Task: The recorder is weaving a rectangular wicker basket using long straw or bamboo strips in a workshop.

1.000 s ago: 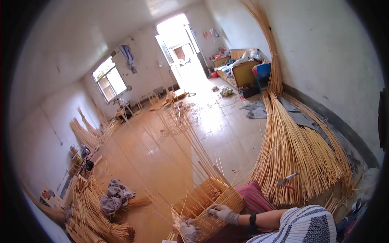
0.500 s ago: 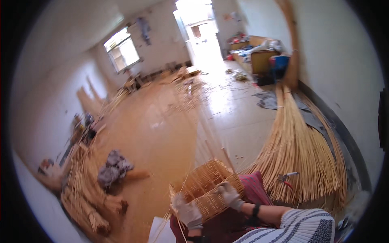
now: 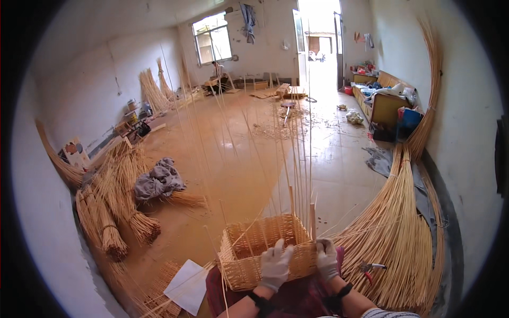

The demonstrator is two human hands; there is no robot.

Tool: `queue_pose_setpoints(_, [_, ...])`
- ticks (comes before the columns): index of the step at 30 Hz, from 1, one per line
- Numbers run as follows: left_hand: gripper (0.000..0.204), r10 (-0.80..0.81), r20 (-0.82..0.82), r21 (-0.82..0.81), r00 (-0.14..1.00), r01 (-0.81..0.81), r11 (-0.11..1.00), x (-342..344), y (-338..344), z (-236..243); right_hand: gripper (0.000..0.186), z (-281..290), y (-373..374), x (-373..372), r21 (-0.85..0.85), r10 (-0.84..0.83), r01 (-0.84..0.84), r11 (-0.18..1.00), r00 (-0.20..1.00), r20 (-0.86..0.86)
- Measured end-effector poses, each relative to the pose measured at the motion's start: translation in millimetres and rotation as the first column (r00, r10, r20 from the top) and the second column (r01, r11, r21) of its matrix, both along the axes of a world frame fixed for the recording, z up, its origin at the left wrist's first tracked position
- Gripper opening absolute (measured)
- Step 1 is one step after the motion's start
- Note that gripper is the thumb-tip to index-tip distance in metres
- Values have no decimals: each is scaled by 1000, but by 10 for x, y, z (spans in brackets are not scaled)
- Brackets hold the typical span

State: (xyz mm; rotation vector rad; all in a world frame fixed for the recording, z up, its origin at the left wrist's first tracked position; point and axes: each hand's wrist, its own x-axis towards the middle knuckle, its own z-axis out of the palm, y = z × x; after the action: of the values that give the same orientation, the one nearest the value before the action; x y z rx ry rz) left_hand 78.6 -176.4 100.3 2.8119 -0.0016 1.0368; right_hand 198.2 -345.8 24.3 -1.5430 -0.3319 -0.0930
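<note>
L hand had moved R along basket, fingers half-spread; R hand, just R of it, curled at 1 corner; holds unclear; wk now centred there.

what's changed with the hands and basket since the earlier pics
The left hand moved rightward from the left end of the woven basket to the middle of its near side; the right hand moved right to its near right corner. The view levelled. The hand tool stays on the fanned sticks, the grey cloth at left.
</note>
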Motion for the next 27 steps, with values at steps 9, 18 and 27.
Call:
queue_pose_setpoints(9, [84, 61, -685, -107, 726, -184, 977, 407, -450, -216, 45, 1165, 352, 327, -600, 67, 404, 691, 790, 609])
queue_pose_setpoints(18, [27, -113, -29, -747, 993, 53, 663, -514, 261, -366, 38, 564, -36, 166, -834, 299, 70, 548, 914, 274])
queue_pose_setpoints(27, [13, 528, 141, -979, 837, 40, 199, -1326, 1188, -466, 30, 438, 771, -806, -642, 708, -474, 603, 689, 156])
